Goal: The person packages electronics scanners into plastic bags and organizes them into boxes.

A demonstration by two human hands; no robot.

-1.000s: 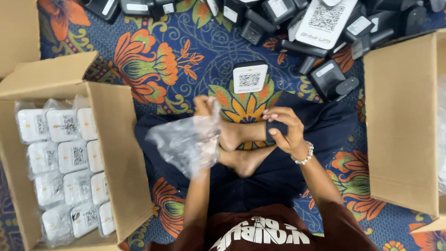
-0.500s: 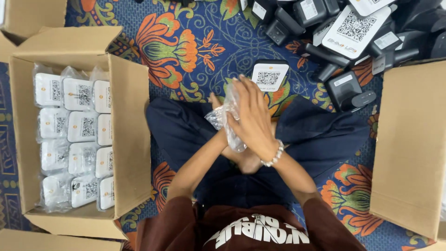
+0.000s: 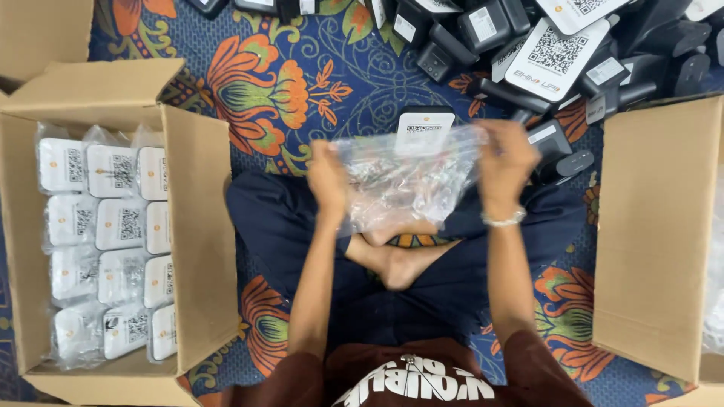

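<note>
Left of the clear plastic bag [image 3: 400,185] sits your open cardboard box [image 3: 197,234] of white, bagged square devices [image 3: 113,169]; another cardboard wall [image 3: 652,226] rises right. You stretch the crinkly, see-through bag wide above your crossed legs, left hand [image 3: 328,177] and right hand [image 3: 504,162] each pinched shut on an edge. Just beyond the bag stands a white-faced square device [image 3: 424,124].

Floor mat [image 3: 332,68]: dark blue ground, patterned with orange flowers, green leaves and pale scrollwork. Plastic bag [image 3: 407,181]: clear, colourless, glossy. Cardboard boxes [image 3: 196,226]: plain tan. Bagged devices [image 3: 113,226]: white faces marked with black square codes and small orange dots. Loose devices [image 3: 483,30]: black bodies. Trousers [image 3: 286,226]: navy. Shirt [image 3: 422,377]: maroon with white lettering. Bracelet [image 3: 504,220]: pale beads.
</note>
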